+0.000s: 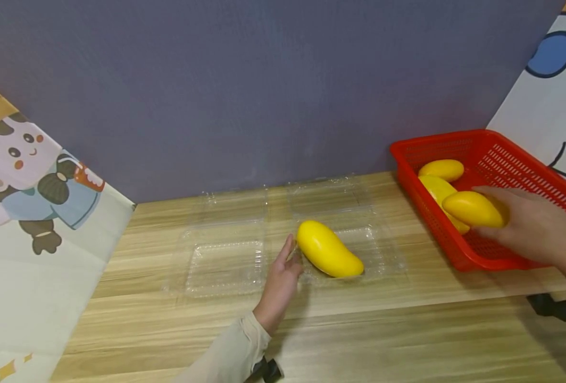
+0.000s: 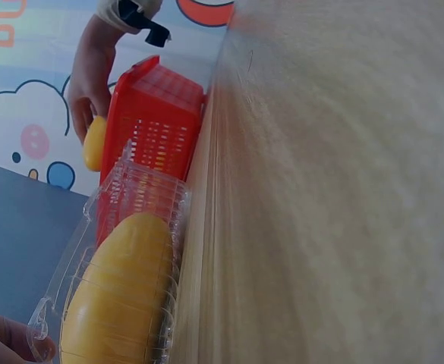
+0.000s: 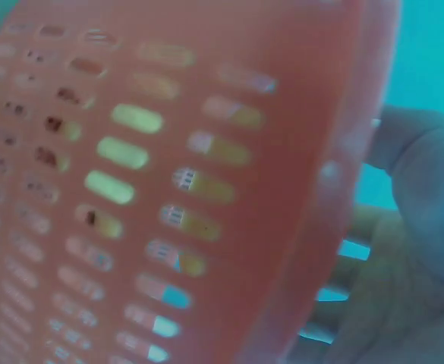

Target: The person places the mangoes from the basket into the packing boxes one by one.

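My left hand (image 1: 279, 287) is at the left side of a clear plastic clamshell box (image 1: 376, 250), its fingers extended and fingertips at the rim. Inside that box lies a yellow mango (image 1: 330, 250), slanting across the base; the left wrist view shows the mango (image 2: 123, 296) behind the clear wall. Over the red basket (image 1: 469, 260), my right hand (image 1: 534, 223) grips another mango (image 1: 473, 209) between thumb and fingers. The right wrist view catches the thumb and palm beside the slotted basket wall (image 3: 282, 189), with the held fruit out of sight.
More mangoes (image 1: 441, 170) lie in the left part of the basket. A second clear clamshell box (image 1: 225, 292) stands open to the left on the wooden table (image 1: 134, 319). A grey-blue panel (image 1: 264, 106) closes the back, with cartoon-printed walls on both sides.
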Action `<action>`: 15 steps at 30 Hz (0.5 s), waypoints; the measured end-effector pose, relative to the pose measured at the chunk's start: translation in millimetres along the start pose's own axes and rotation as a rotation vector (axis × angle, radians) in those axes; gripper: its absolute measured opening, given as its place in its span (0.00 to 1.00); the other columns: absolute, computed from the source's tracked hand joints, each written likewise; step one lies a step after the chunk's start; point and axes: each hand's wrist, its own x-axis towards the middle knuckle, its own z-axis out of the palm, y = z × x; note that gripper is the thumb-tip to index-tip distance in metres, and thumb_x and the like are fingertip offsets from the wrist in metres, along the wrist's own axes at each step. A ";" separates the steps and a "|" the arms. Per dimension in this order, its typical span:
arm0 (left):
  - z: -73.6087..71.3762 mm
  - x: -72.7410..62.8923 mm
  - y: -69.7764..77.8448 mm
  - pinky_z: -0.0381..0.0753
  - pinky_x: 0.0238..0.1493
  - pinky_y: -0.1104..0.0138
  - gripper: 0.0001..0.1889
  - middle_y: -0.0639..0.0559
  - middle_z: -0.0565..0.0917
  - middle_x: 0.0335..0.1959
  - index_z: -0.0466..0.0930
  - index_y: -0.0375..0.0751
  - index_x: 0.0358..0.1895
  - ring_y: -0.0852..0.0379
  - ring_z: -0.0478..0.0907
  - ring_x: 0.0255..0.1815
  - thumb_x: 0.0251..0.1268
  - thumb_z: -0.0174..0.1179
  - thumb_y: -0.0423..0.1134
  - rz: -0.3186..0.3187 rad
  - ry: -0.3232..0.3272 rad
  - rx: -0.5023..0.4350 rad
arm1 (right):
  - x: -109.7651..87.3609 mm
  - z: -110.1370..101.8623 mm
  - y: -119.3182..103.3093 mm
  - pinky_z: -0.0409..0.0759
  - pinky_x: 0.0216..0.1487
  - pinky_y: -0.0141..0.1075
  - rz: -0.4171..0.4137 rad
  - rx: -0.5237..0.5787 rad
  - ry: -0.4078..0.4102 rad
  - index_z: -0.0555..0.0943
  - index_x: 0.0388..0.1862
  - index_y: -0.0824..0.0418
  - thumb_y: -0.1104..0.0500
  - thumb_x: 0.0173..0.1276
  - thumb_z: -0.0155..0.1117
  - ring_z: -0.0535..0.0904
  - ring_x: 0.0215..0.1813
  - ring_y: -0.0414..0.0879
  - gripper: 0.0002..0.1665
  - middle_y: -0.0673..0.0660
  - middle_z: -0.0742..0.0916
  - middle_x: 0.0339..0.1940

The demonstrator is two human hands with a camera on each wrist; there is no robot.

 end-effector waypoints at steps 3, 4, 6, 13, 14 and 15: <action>-0.1 0.3 -0.3 0.65 0.75 0.45 0.37 0.50 0.54 0.82 0.48 0.55 0.81 0.43 0.62 0.77 0.70 0.46 0.32 0.000 -0.001 0.000 | -1.9 -0.7 -3.6 0.62 0.59 0.77 -0.021 -0.011 0.003 0.66 0.71 0.68 0.49 0.53 0.78 0.67 0.55 0.74 0.52 0.80 0.72 0.61; -0.1 0.3 -0.5 0.65 0.75 0.46 0.37 0.50 0.54 0.82 0.48 0.55 0.81 0.43 0.62 0.77 0.70 0.46 0.32 0.001 -0.002 -0.002 | -2.5 -1.1 -4.7 0.61 0.59 0.76 -0.024 -0.011 0.003 0.65 0.71 0.68 0.48 0.53 0.78 0.67 0.55 0.74 0.52 0.80 0.72 0.62; 0.0 0.5 -0.8 0.65 0.75 0.46 0.37 0.50 0.54 0.82 0.48 0.54 0.81 0.43 0.62 0.77 0.70 0.46 0.32 0.003 0.000 0.000 | -3.4 -1.9 -7.3 0.63 0.58 0.75 -0.029 -0.001 0.006 0.65 0.72 0.67 0.46 0.54 0.78 0.67 0.54 0.73 0.53 0.79 0.72 0.62; 0.4 1.5 -1.6 0.65 0.75 0.46 0.37 0.49 0.55 0.81 0.49 0.53 0.81 0.42 0.62 0.77 0.69 0.46 0.31 0.001 0.009 -0.002 | -5.3 -6.3 -18.6 0.71 0.50 0.66 -0.064 0.018 0.027 0.66 0.70 0.67 0.44 0.54 0.77 0.72 0.48 0.67 0.52 0.75 0.76 0.60; 0.5 1.5 -1.5 0.65 0.75 0.46 0.37 0.49 0.55 0.81 0.49 0.53 0.81 0.42 0.62 0.77 0.69 0.47 0.31 0.002 0.009 0.000 | -5.5 -6.7 -20.0 0.72 0.49 0.65 -0.069 0.018 0.027 0.66 0.70 0.66 0.44 0.54 0.77 0.72 0.48 0.66 0.52 0.75 0.77 0.59; 0.5 1.5 -1.4 0.65 0.75 0.46 0.37 0.48 0.55 0.81 0.49 0.53 0.81 0.42 0.62 0.77 0.69 0.47 0.31 0.003 0.009 0.002 | -5.6 -7.1 -21.3 0.72 0.48 0.64 -0.074 0.019 0.027 0.66 0.71 0.66 0.44 0.55 0.77 0.73 0.47 0.65 0.51 0.75 0.77 0.59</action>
